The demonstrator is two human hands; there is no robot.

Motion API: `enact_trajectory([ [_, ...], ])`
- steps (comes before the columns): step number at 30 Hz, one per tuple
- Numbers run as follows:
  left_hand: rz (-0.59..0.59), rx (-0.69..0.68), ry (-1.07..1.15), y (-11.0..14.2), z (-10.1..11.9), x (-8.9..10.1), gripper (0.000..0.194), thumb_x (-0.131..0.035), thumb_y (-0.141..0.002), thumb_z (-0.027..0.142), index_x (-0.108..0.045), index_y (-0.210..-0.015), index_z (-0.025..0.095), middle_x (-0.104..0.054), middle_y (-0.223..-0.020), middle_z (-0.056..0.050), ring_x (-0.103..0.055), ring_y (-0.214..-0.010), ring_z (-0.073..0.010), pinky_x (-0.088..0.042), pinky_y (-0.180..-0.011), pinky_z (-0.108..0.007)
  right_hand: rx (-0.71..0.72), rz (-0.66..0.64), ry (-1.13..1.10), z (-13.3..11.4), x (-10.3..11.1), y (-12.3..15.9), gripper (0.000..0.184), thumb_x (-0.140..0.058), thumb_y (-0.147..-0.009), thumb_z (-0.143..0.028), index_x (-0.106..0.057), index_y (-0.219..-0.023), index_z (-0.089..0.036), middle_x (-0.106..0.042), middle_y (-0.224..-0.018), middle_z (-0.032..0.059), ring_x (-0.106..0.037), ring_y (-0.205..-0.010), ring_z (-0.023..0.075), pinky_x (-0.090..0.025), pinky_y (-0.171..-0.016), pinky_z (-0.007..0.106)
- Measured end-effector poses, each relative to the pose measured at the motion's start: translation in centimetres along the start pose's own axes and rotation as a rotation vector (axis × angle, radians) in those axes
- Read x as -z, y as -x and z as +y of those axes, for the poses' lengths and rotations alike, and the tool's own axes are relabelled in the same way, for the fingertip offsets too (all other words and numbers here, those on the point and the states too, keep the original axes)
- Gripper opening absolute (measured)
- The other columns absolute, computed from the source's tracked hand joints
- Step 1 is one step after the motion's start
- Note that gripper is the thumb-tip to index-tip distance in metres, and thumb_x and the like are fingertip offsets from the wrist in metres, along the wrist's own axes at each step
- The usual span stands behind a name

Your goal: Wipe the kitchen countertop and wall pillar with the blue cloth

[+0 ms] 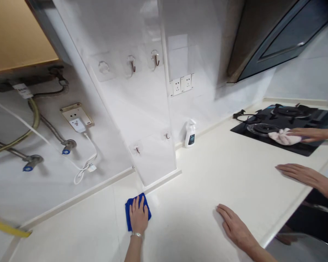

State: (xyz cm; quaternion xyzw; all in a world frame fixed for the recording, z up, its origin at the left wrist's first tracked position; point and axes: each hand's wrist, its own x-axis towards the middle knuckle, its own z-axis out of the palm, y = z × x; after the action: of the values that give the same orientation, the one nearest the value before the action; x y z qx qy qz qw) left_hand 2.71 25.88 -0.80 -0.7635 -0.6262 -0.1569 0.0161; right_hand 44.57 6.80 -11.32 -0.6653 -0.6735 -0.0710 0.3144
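on counter (180,203): l hand (138,215) on blue cloth (129,211), r (235,227) flat, btl label (191,139) blurred

Left hand (137,215) pressed flat on blue microfibre cloth (128,214) at worktop (186,203) corner; right hand (235,227) bare, flat on worktop. Co-worker's hand (307,134) on pink cloth (284,137) atop black gas hob (251,131); white spray bottle (190,134) by wall.

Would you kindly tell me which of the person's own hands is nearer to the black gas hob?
The right hand is nearer, flat on the white countertop, apart from the black gas hob. The left hand, on a blue cloth, lies farther off.
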Motion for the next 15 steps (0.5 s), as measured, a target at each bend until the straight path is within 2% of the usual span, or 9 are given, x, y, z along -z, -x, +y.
enact_trajectory([
  [6,0.014,0.055,-0.057,6.7,3.6,0.7,0.053,-0.03,-0.094,0.038,-0.042,-0.145,0.026,-0.05,-0.152,-0.007,-0.04,-0.143,-0.0285,-0.035,-0.118,-0.056,-0.008,0.036,-0.039,-1.3,1.0,-0.9,0.046,-0.042,-0.083,-0.011,-0.055,-0.128,-0.017,-0.056,-0.134,0.0124,-0.054,-0.125,0.0245,-0.052,-0.104,0.044],
  [11,0.099,-0.005,-0.104,11.7,5.3,-1.5,0.057,-0.035,-0.092,0.041,-0.038,-0.147,0.028,-0.049,-0.152,-0.009,-0.042,-0.142,-0.0312,-0.036,-0.116,-0.06,-0.021,0.048,-0.074,-2.2,1.9,-1.9,0.053,-0.042,-0.078,-0.005,-0.054,-0.128,-0.019,-0.058,-0.133,0.0119,-0.055,-0.124,0.0242,-0.052,-0.105,0.044],
  [15,0.139,-0.004,-0.112,13.1,6.0,-2.5,0.059,-0.035,-0.091,0.039,-0.032,-0.149,0.029,-0.048,-0.153,-0.009,-0.042,-0.142,-0.0325,-0.034,-0.115,-0.062,-0.022,0.053,-0.108,-2.3,2.4,-2.2,0.057,-0.042,-0.076,-0.004,-0.054,-0.129,-0.019,-0.058,-0.133,0.0121,-0.054,-0.125,0.0245,-0.051,-0.105,0.044],
])
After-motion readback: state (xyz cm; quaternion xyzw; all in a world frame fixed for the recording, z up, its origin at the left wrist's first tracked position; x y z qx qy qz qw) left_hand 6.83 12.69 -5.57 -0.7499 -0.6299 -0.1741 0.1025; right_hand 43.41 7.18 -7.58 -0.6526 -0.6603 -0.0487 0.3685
